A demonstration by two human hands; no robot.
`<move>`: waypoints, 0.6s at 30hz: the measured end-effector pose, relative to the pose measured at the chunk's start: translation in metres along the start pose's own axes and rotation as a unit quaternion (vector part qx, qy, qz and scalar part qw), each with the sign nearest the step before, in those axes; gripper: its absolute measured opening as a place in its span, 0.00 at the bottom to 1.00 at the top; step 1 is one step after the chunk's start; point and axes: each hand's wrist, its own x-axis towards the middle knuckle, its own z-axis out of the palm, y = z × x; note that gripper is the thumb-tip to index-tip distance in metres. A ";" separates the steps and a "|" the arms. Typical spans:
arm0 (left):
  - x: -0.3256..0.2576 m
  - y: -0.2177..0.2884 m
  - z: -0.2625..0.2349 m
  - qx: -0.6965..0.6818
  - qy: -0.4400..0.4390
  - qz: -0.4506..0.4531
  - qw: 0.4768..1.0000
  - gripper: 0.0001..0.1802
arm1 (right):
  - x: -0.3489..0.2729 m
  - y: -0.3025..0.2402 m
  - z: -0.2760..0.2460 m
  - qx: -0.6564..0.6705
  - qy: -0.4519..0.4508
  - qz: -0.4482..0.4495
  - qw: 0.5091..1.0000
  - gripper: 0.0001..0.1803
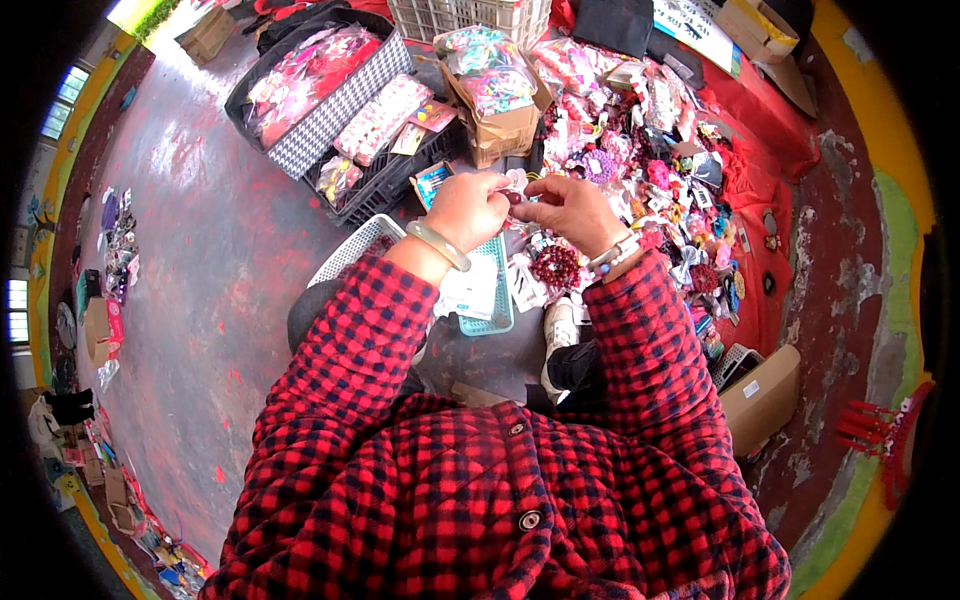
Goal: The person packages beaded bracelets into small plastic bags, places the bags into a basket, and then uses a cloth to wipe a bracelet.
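In front of me, my left hand (pixel 466 208) and my right hand (pixel 574 210) meet with fingers pinched together. Between the fingertips is a small dark red bead-like piece (pixel 514 198), mostly covered by the fingers. Beneath them lies a light teal plastic basket (pixel 503 310) with white cards or papers (pixel 466 288) in it. A white basket (pixel 340 252), partly hidden by my left forearm, holds dark red items. Just below my right hand a round dark red beaded hair tie (pixel 556 266) rests at the edge of a colourful heap of hair accessories (pixel 655 180).
A cardboard box (pixel 500 135) packed with bagged goods stands beyond my hands. To its left are a houndstooth-patterned bin (pixel 310 140) and a black crate (pixel 385 180). Red cloth (pixel 770 150) lies under the heap. An open carton (pixel 762 400) sits at my right.
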 end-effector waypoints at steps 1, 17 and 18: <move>0.000 0.000 -0.001 0.002 -0.003 -0.011 1.000 0.14 | 0.002 0.002 -0.002 0.045 -0.003 0.016 0.999 0.18; -0.006 0.009 -0.002 0.004 -0.105 0.038 0.994 0.16 | 0.000 0.003 0.009 0.098 -0.035 0.060 0.993 0.10; -0.007 0.012 -0.002 0.027 -0.101 0.060 0.993 0.16 | -0.002 -0.003 0.008 0.056 -0.028 0.064 0.996 0.09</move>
